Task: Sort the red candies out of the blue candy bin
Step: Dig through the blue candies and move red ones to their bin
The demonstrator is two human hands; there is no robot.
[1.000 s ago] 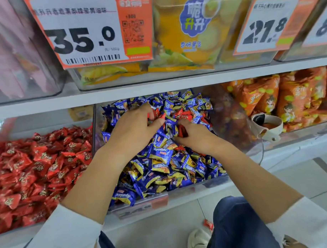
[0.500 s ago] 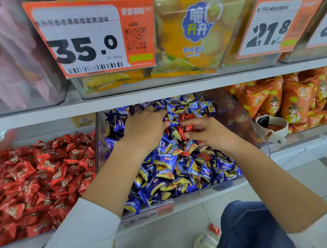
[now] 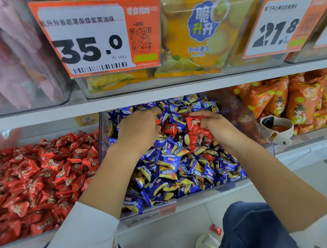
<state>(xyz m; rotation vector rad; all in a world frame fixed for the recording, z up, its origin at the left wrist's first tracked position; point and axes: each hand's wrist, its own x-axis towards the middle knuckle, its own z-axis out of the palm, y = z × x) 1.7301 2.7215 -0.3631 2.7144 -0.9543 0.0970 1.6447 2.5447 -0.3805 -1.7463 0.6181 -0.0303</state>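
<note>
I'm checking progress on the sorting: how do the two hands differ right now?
The right hand grips several red candies; the left hand digs fingers-down among the blue candies, a red wrapper at its fingertips. Whether the left grips anything is unclear. Both are inside the blue candy bin.

At upper left, an orange price tag (image 3: 98,37) reads "35.0", with "500g" and a QR code. At upper right, a second price tag (image 3: 283,25) reads "27.8". Blue candies (image 3: 168,158) in the centre bin show "Alpenliebe".
</note>
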